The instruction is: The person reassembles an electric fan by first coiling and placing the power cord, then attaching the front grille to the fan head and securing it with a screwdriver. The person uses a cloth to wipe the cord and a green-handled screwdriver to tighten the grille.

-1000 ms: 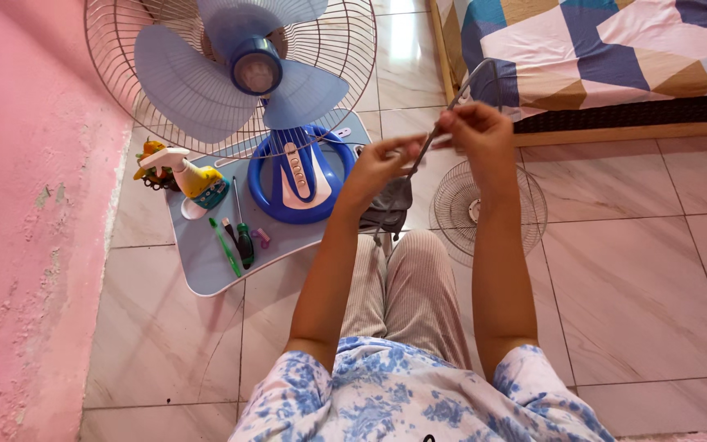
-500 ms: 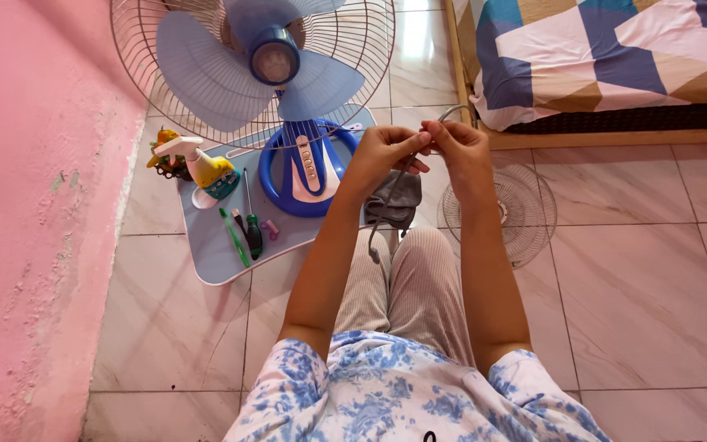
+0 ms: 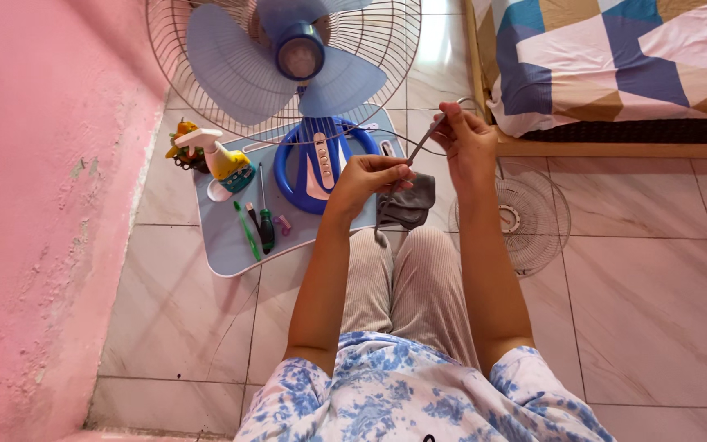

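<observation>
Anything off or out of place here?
Yes: the fan has no front guard; its blades are bare, and a loose wire grille lies flat on the floor tiles beside the person's right hand.

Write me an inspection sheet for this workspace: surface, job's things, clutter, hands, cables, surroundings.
Surface: tiled floor; a light blue tray lies on it.
Job's things: thin wire ring held up between both hands; grey cloth hanging under the left hand; blue fan with its front grille off, base on the tray.
Clutter: spray bottle, screwdriver, green toothbrush on the tray; loose grille on the floor.
Hands: left hand pinches the ring and cloth; right hand grips the ring higher up.
Cables: nothing seen.
Surroundings: pink wall on the left, bed at upper right.
</observation>
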